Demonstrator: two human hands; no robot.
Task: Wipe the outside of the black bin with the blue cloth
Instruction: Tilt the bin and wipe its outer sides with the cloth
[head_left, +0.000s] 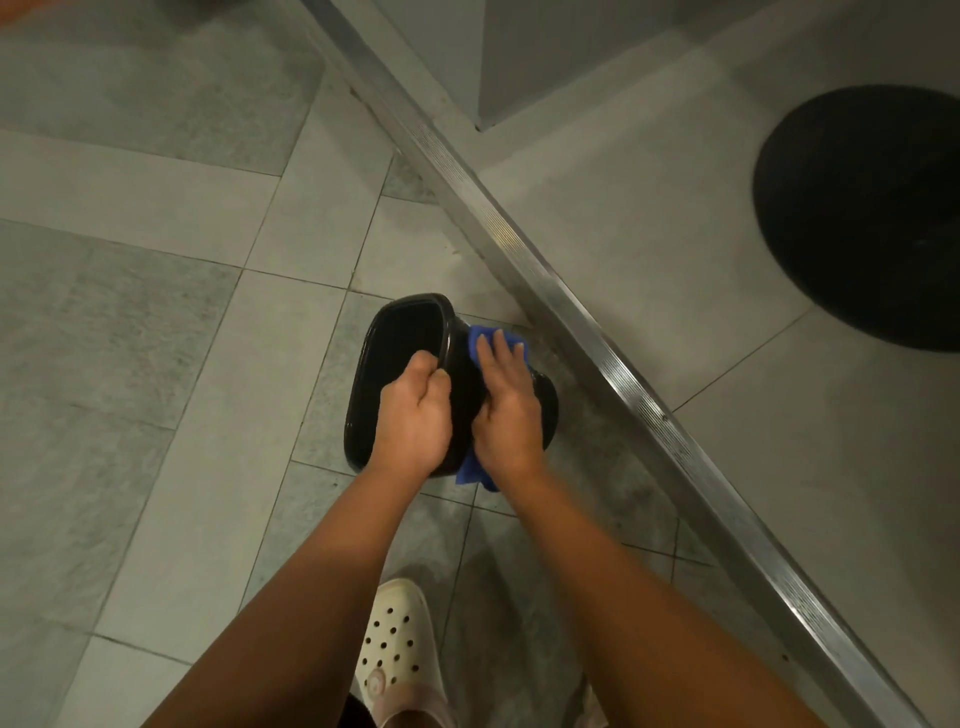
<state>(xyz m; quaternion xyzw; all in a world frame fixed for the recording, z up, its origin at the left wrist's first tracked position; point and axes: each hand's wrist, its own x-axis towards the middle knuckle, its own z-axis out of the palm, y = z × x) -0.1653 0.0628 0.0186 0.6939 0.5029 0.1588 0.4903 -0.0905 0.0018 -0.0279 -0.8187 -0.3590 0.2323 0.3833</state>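
Observation:
A small black bin (400, 343) is tilted on the tiled floor, its open mouth turned up and to the left. My left hand (413, 410) grips the bin's near rim, fingers curled over the edge. The blue cloth (475, 340) lies against the bin's right outer wall. My right hand (506, 402) presses it there with straight fingers. One corner of the cloth hangs out below my right wrist.
A metal threshold strip (571, 322) runs diagonally just right of the bin. Beyond it lie grey floor and a round black mat (862, 218). A white perforated clog (397, 644) stands on the tiles below my arms. A grey cabinet corner (519, 78) stands at the top.

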